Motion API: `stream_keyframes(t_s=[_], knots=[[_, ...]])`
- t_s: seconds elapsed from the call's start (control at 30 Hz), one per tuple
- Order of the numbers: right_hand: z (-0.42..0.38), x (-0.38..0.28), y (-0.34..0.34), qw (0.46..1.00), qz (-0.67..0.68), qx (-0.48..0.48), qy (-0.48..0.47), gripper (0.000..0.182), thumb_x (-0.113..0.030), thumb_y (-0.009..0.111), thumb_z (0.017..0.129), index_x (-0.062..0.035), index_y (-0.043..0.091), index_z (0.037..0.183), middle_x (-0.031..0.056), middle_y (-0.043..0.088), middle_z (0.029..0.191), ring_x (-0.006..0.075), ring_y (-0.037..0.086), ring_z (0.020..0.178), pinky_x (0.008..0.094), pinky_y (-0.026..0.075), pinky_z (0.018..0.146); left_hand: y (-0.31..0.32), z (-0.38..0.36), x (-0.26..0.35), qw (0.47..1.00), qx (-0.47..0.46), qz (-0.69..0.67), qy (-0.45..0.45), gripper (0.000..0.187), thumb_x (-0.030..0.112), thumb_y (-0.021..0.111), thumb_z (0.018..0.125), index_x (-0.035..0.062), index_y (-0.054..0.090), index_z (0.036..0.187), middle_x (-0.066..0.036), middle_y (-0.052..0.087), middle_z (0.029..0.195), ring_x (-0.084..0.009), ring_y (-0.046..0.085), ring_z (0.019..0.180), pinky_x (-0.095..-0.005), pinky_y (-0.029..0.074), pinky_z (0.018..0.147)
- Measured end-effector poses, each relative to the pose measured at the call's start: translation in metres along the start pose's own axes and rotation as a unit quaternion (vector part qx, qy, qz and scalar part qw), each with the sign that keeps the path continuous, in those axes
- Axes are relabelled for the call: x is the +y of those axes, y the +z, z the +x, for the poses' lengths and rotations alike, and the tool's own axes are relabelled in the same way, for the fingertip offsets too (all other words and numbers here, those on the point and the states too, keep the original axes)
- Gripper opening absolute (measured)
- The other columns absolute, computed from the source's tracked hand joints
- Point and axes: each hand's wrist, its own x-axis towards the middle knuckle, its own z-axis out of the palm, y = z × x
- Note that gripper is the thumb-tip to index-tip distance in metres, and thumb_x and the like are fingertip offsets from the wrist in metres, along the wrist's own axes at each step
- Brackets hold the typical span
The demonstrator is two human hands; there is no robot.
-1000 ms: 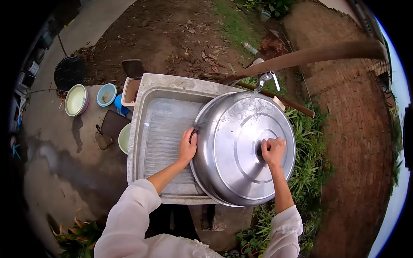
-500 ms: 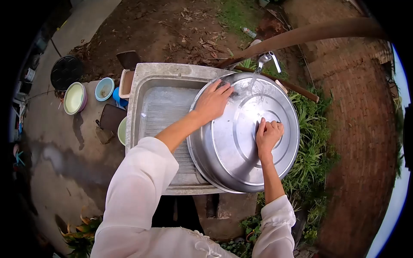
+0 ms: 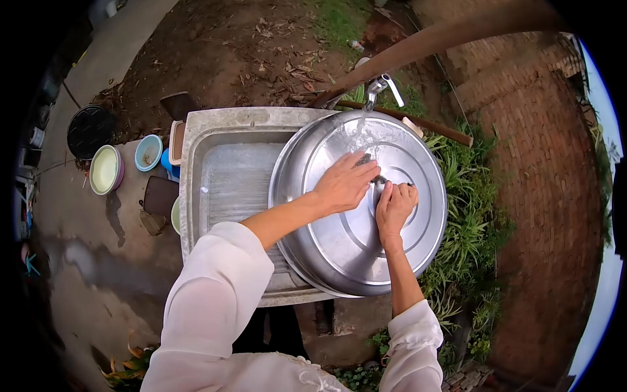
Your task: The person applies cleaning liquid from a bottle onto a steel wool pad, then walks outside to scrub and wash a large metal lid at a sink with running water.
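Note:
A large round metal lid [image 3: 353, 245] lies over the right part of a concrete sink [image 3: 196, 150]. Water runs from a tap [image 3: 377, 88] onto its upper part. My left hand [image 3: 346, 181] presses a dark scouring pad [image 3: 367, 160] against the metal, near the middle; the pad shows past the fingertips. Just right of it, my right hand [image 3: 395, 206] is closed around the lid's central handle, which is mostly hidden by the fingers.
A wooden pole [image 3: 444, 39] slants above the tap. Left of the sink on the ground stand a pale green basin [image 3: 106, 170], a light blue basin [image 3: 149, 153] and a black round tub [image 3: 90, 132]. Green plants [image 3: 460, 196] grow on the right.
My left hand has moved from the upper left rim to the middle of the lid, close to my right hand, which keeps its hold. The whole view has shifted slightly.

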Motion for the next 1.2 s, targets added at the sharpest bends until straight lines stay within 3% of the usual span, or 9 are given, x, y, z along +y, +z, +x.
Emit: stream_keyframes(t_s=[0.1,0.33,0.53,0.6,0.8,0.97,1.1,1.17,1.2], knots=[[0.0,0.0,-0.001,1.0,0.003,-0.012,0.012,0.014,-0.011,0.055,0.091,-0.0016,0.06,0.084,0.0127,0.051,0.083,0.0322,0.048,0.087,0.0483,0.036,0.096,0.005,-0.004,0.0,0.995,-0.042,-0.061,0.074,0.045,0.017,0.057,0.086,0.0094,0.054,0.13,-0.007,0.053,0.135,-0.0313,0.044,0.126,-0.0466,0.034,0.108],[0.005,-0.015,-0.008,0.995,-0.004,0.027,0.096,0.025,0.0,0.052,0.079,0.0001,0.055,0.104,0.0182,0.047,0.113,0.0352,0.044,0.11,0.0464,0.031,0.099,0.013,0.079,-0.085,0.97,-0.019,0.095,-0.224,0.041,0.027,0.052,0.089,0.0121,0.055,0.127,-0.009,0.052,0.135,-0.0322,0.043,0.129,-0.0608,0.029,0.106],[0.005,-0.018,-0.008,0.99,-0.04,0.027,0.135,0.034,-0.001,0.054,0.074,0.0005,0.054,0.108,0.019,0.045,0.123,0.0363,0.042,0.118,0.0469,0.029,0.102,0.003,-0.016,-0.171,0.836,-0.088,-0.134,-0.525,0.042,0.038,0.05,0.093,0.0049,0.063,0.116,-0.016,0.06,0.127,-0.0343,0.056,0.116,-0.0369,0.045,0.096],[0.008,-0.018,-0.007,0.989,-0.036,0.034,0.14,0.035,-0.001,0.055,0.073,0.0006,0.053,0.108,0.019,0.044,0.124,0.0362,0.042,0.118,0.0468,0.03,0.102,0.023,-0.084,-0.17,0.862,0.07,-0.239,-0.441,0.035,0.029,0.051,0.095,0.0025,0.061,0.114,-0.017,0.061,0.121,-0.035,0.058,0.111,-0.0358,0.044,0.093],[0.004,-0.026,-0.009,0.977,-0.058,0.063,0.196,0.041,-0.002,0.057,0.074,-0.0002,0.053,0.114,0.0196,0.041,0.126,0.0369,0.04,0.119,0.0471,0.031,0.1,0.019,-0.137,-0.108,0.873,0.244,-0.218,-0.361,0.024,0.013,0.05,0.096,-0.0024,0.059,0.112,-0.017,0.062,0.101,-0.0313,0.059,0.094,-0.0345,0.045,0.087],[-0.009,-0.007,-0.002,0.949,0.041,0.057,0.309,0.044,0.001,0.056,0.079,0.0004,0.051,0.123,0.0219,0.057,0.113,0.0372,0.054,0.106,0.0453,0.04,0.092,0.013,-0.199,-0.014,0.835,0.26,-0.193,-0.445,0.026,0.012,0.052,0.095,-0.003,0.058,0.115,-0.017,0.061,0.106,-0.0309,0.059,0.1,-0.0354,0.044,0.09],[-0.004,-0.021,-0.012,0.957,0.144,0.021,0.252,0.036,-0.004,0.05,0.087,0.0025,0.052,0.123,0.0222,0.062,0.111,0.0364,0.06,0.1,0.0397,0.044,0.089,-0.013,-0.215,0.023,0.787,0.255,-0.221,-0.517,0.027,0.012,0.051,0.095,-0.0006,0.057,0.119,-0.018,0.059,0.117,-0.0306,0.055,0.111,-0.0353,0.041,0.097],[-0.007,-0.023,-0.006,0.959,0.148,0.032,0.239,0.036,-0.006,0.05,0.088,0.0024,0.052,0.122,0.0223,0.062,0.11,0.0357,0.06,0.1,0.0394,0.044,0.089,-0.05,-0.179,0.026,0.846,0.293,-0.216,-0.389,0.032,0.012,0.052,0.094,0.0031,0.056,0.124,-0.016,0.054,0.13,-0.0321,0.051,0.12,-0.0389,0.036,0.105],[-0.006,-0.024,-0.003,0.951,0.163,0.032,0.262,0.035,-0.006,0.05,0.088,0.0025,0.052,0.122,0.0223,0.062,0.109,0.0358,0.061,0.099,0.0395,0.044,0.089,-0.062,-0.16,0.026,0.92,0.178,-0.168,-0.308,0.034,0.013,0.053,0.093,0.0052,0.055,0.126,-0.013,0.053,0.133,-0.0328,0.049,0.123,-0.0429,0.033,0.107]])
